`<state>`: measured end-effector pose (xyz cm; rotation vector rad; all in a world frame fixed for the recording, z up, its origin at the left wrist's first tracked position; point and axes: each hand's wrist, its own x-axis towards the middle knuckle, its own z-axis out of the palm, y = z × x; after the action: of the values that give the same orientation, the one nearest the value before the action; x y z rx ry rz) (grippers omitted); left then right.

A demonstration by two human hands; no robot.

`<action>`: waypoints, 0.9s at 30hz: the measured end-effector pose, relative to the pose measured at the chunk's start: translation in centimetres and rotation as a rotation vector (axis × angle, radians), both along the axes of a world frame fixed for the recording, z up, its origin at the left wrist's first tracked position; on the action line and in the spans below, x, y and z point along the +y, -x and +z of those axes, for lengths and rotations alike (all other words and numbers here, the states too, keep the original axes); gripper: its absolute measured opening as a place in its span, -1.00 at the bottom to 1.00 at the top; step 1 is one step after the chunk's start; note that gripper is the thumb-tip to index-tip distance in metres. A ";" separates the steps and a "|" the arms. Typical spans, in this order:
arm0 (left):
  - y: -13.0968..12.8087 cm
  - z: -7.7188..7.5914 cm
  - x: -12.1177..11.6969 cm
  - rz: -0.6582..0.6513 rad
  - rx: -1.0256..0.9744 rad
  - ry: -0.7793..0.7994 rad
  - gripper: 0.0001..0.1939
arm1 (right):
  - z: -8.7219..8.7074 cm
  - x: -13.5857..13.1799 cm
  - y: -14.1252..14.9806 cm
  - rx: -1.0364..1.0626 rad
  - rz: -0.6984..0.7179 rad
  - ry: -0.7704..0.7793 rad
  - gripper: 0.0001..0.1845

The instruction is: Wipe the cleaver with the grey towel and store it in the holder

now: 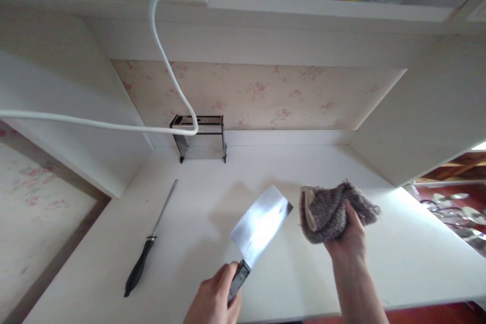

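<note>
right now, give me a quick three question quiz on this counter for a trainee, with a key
1. True or false: the left hand holds the broad silver cleaver by its dark handle.

2. Multiple choice: what do the fingers of the right hand grip?
a) a wooden spoon
b) a fuzzy grey-brown cloth
c) a glass jar

3. Fill in the blank: seen from where the person stands, the slim metal rod with a black handle lies on the white countertop to the ____ of the cleaver.

Key: 1 true; 2 b; 3 left
</note>
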<state>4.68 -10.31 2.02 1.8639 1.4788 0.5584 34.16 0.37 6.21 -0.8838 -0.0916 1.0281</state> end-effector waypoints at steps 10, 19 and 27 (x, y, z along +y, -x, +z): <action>-1.9 0.0 2.6 0.042 0.264 0.117 -0.63 | -4.5 -7.4 -0.3 0.026 0.125 0.188 -0.75; -4.0 1.7 4.1 0.036 0.511 0.096 -0.67 | -4.6 -8.3 -2.5 0.020 0.060 0.225 -0.75; -6.7 1.6 4.7 -0.046 0.490 0.049 -0.70 | -4.7 -8.9 0.4 0.097 0.210 0.287 -0.63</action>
<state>11.38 -5.60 3.64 2.0841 1.7269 0.0353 33.74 -8.52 1.50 -1.0991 0.0481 1.3004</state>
